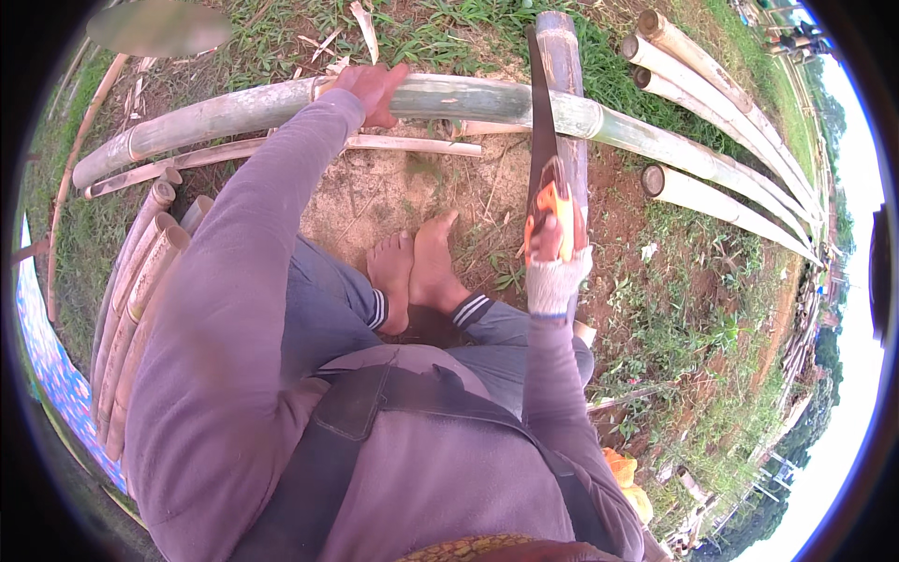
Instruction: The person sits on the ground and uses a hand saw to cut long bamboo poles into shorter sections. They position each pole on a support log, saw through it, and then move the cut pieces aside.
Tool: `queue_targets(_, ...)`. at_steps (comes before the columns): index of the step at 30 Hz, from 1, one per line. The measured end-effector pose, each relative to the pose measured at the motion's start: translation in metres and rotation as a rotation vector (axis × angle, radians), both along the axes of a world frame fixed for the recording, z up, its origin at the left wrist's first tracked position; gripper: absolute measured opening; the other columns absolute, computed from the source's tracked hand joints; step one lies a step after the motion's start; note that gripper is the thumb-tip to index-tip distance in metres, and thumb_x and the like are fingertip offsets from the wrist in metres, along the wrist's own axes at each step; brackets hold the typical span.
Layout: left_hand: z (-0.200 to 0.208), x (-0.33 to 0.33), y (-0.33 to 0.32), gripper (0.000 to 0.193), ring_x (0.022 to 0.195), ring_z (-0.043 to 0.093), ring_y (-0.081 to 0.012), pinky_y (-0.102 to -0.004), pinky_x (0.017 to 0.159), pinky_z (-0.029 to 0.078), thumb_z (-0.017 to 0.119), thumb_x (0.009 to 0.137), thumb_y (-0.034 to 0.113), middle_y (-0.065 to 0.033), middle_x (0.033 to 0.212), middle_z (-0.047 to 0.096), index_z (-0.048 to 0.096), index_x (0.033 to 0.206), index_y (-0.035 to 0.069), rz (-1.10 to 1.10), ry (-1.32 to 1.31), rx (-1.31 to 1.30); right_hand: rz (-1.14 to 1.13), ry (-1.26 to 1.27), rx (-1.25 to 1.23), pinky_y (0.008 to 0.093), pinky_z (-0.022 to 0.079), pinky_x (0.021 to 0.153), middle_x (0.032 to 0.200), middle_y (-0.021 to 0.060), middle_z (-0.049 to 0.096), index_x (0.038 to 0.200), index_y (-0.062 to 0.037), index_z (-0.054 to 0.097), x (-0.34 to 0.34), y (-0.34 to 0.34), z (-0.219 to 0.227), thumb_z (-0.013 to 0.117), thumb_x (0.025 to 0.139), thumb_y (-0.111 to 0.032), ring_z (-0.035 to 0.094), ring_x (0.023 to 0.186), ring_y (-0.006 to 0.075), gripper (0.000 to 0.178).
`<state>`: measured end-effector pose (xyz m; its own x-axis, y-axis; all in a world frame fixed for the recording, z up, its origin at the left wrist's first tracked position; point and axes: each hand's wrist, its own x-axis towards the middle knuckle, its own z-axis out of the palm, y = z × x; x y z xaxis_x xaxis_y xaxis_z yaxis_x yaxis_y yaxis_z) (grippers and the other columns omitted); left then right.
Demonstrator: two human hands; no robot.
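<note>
A thick greenish bamboo pole lies crosswise in front of me. My left hand is bare and wraps over its top, left of the middle. My right hand, in a pale knitted glove, is closed round the orange handle of a handsaw. The long dark blade points away from me and crosses the bamboo pole to the right of my left hand. Under the crossing runs a greyish support pole, pointing away from me. Whether the teeth have cut into the bamboo cannot be made out.
Several cut bamboo poles lie at the far right, and more bamboo lengths are stacked at my left. A thin split strip lies just nearer than the pole. My bare feet are on sawdust-covered ground, with grass around.
</note>
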<state>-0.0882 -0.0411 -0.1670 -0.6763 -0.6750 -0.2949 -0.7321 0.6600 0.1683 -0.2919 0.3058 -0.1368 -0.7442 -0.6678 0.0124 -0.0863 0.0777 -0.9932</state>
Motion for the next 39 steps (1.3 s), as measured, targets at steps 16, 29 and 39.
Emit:
queue_targets(16, 0.003, 0.000, 0.009, 0.074, 0.117, 0.074, -0.0400, -0.0489, 0.102, 0.060, 0.092, 0.085, 0.039, -0.0215, 0.124, 0.071, 0.053, 0.141, 0.011, -0.026, -0.003, -0.042, 0.037, 0.053, 0.005, 0.0256, 0.057, 0.067, 0.111, 0.0116, 0.074, 0.153, 0.0012, 0.057, -0.013, -0.027, -0.002, 0.071, 0.110, -0.027, 0.067, 0.077, 0.0108, 0.054)
queue_targets(29, -0.007, -0.011, -0.002, 0.073, 0.114, 0.075, -0.0402, -0.0506, 0.099, 0.061, 0.091, 0.084, 0.038, -0.0207, 0.121, 0.071, 0.052, 0.140, 0.012, -0.035, 0.023, -0.049, 0.077, 0.108, -0.006, 0.0245, 0.056, 0.066, 0.102, 0.0070, 0.073, 0.150, -0.0021, 0.062, -0.038, -0.069, 0.013, 0.071, 0.110, -0.023, 0.067, 0.080, 0.0078, 0.046)
queue_targets(39, -0.002, 0.008, 0.001, 0.072, 0.114, 0.075, -0.0410, -0.0514, 0.100, 0.060, 0.092, 0.084, 0.036, -0.0226, 0.122, 0.071, 0.053, 0.139, 0.010, -0.007, -0.015, -0.047, 0.064, 0.278, 0.193, 0.0284, 0.055, 0.059, 0.112, 0.0176, 0.076, 0.151, 0.0073, 0.056, 0.018, 0.119, -0.006, 0.062, 0.107, -0.055, 0.065, 0.064, 0.0135, 0.076)
